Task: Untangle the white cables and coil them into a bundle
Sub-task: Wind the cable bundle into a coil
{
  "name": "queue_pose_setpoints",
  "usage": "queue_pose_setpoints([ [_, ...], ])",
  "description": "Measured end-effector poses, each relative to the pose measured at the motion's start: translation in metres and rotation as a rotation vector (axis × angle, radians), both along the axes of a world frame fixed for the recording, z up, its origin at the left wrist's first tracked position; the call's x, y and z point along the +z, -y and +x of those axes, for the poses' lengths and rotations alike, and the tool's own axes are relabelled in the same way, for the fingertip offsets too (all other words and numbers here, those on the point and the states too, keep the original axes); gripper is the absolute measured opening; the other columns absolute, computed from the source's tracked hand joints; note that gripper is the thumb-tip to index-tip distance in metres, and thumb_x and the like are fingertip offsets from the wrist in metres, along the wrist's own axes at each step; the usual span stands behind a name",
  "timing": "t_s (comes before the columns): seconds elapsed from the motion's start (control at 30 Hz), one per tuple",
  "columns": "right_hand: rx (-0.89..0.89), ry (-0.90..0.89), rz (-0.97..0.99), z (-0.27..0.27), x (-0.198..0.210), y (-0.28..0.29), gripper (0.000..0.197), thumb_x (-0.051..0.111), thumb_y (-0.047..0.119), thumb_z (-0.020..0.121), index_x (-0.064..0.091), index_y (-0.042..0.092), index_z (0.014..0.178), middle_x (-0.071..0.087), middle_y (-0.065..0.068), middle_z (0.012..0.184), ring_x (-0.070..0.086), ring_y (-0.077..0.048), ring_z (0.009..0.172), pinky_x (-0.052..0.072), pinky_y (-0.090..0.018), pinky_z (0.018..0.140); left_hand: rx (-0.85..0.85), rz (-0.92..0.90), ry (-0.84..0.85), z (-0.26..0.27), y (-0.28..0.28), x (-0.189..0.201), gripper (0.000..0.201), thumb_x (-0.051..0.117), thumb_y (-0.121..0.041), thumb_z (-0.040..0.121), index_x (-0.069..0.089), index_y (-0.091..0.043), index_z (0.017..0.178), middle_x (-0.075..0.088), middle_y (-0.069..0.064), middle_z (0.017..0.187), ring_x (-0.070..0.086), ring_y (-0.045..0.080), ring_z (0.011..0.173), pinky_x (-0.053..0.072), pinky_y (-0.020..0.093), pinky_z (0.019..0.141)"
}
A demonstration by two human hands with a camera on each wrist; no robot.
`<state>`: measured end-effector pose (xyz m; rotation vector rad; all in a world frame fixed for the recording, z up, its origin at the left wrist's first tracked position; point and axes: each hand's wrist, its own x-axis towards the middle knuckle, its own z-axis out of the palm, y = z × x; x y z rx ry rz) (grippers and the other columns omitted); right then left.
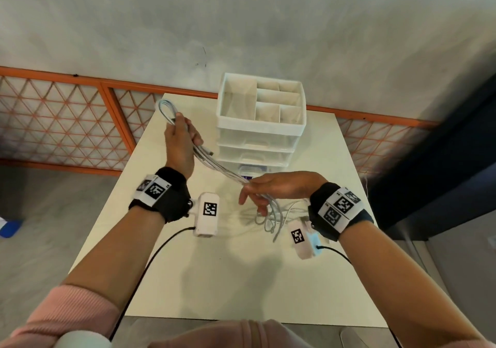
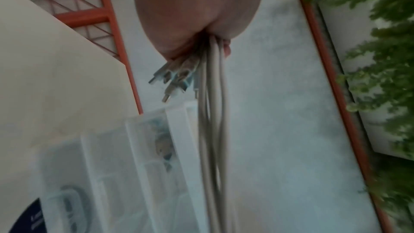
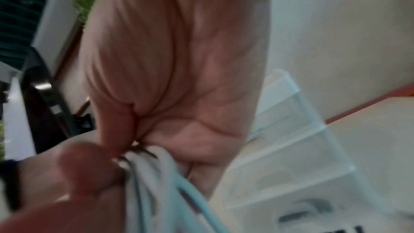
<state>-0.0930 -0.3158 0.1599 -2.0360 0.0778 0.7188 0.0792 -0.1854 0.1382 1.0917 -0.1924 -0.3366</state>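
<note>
Above the table [image 1: 188, 280], your left hand [image 1: 179, 143] grips the white cables [image 1: 228, 172] with plug ends gathered at the fist, while your right hand [image 1: 276, 189] curls round the same strands lower down, keeping them taut so the loose tails stay separable.

Left hand [image 2: 197, 11] fills top centre, closed round the white cables [image 2: 212, 130]. Several metal-tipped connectors [image 2: 177, 81] fan out just below the grip; the strands hang straight down past the clear plastic drawer unit [image 2: 125, 166]. Cream tabletop [image 2: 49, 77] at left, orange railing [image 2: 112, 29] behind, green foliage [image 2: 380, 59] at right. Blurred.
</note>
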Motion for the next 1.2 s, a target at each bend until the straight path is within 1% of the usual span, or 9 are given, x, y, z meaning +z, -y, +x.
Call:
queue_pose_setpoints([
  [0.07,-0.125,0.120,-0.027,-0.003,0.004,0.014,0.033,0.033,0.033,0.102,0.060,0.017,0.093,0.043,0.000,0.066,0.051,-0.012,0.062,0.049,-0.028,0.077,-0.042,0.056,0.054,0.006,-0.006,0.000,0.035,0.032,-0.026,0.103,0.039,-0.016,0.070,0.035,-0.012,0.045,0.032,0.005,0.038,0.032,0.017,0.042],
  [0.17,-0.247,0.277,-0.191,0.004,0.020,0.029,0.029,0.045,0.031,0.099,0.067,0.013,0.106,0.045,0.003,0.064,0.039,-0.008,0.056,0.035,-0.017,0.056,-0.196,0.203,0.212,-0.004,-0.006,0.002,0.038,0.033,-0.024,0.103,0.039,-0.016,0.067,0.034,-0.013,0.040,0.028,0.003,0.036,0.028,0.016,0.039],
  [0.27,-0.258,0.393,-0.239,0.015,0.038,0.028,0.025,0.058,0.025,0.093,0.070,0.015,0.112,0.055,0.006,0.062,0.042,0.001,0.049,0.031,-0.010,0.050,-0.381,0.236,0.226,-0.022,0.001,0.005,0.039,0.034,-0.023,0.103,0.038,-0.016,0.065,0.031,-0.013,0.040,0.024,0.002,0.035,0.023,0.014,0.036],
  [0.53,-0.312,0.571,-0.288,0.024,0.056,0.011,0.015,0.071,0.014,0.081,0.072,0.003,0.092,0.068,-0.003,0.067,0.054,0.003,0.052,0.041,-0.009,0.057,-0.578,0.334,0.262,-0.048,0.011,0.014,0.035,0.034,-0.030,0.102,0.043,-0.016,0.071,0.040,-0.006,0.052,0.037,0.008,0.045,0.033,0.018,0.045],
  [0.63,-0.364,0.633,-0.225,0.021,0.057,0.007,0.021,0.073,0.009,0.079,0.054,0.002,0.084,0.068,0.000,0.067,0.059,0.002,0.054,0.044,-0.011,0.057,-0.570,0.384,0.270,-0.051,0.011,0.018,0.035,0.034,-0.032,0.102,0.051,-0.014,0.079,0.056,-0.004,0.067,0.053,0.005,0.060,0.045,0.021,0.056],
  [0.77,-0.322,0.699,-0.284,0.023,0.058,0.002,0.024,0.075,0.009,0.077,0.053,0.002,0.083,0.067,-0.002,0.069,0.063,-0.007,0.062,0.046,-0.015,0.060,-0.692,0.328,0.259,-0.057,0.011,0.023,0.041,0.032,-0.034,0.102,0.065,-0.010,0.097,0.072,0.009,0.081,0.070,0.020,0.077,0.057,0.028,0.076],
  [0.87,-0.285,0.722,-0.376,0.025,0.059,0.001,0.028,0.075,0.013,0.077,0.052,0.003,0.089,0.066,-0.009,0.080,0.064,-0.018,0.074,0.048,-0.026,0.066,-0.737,0.295,0.179,-0.064,0.010,0.027,0.040,0.032,-0.035,0.102,0.065,-0.014,0.095,0.074,0.008,0.071,0.072,0.021,0.066,0.060,0.030,0.068],
  [1.07,-0.260,0.738,-0.437,0.023,0.059,0.002,0.037,0.072,0.012,0.079,0.037,0.011,0.091,0.057,-0.002,0.072,0.054,-0.015,0.065,0.039,-0.021,0.056,-0.699,0.248,0.137,-0.070,0.014,0.027,0.049,0.035,-0.035,0.101,0.051,-0.015,0.060,0.050,0.000,0.048,0.061,0.019,0.047,0.055,0.030,0.058],
  [1.2,-0.290,0.714,-0.394,0.018,0.061,0.005,0.043,0.076,0.019,0.078,0.037,0.011,0.094,0.057,-0.003,0.068,0.050,-0.007,0.054,0.040,-0.015,0.053,-0.679,0.257,0.194,-0.071,0.014,0.023,0.047,0.033,-0.035,0.102,0.045,-0.011,0.064,0.034,-0.005,0.042,0.040,0.013,0.036,0.048,0.025,0.049],
])
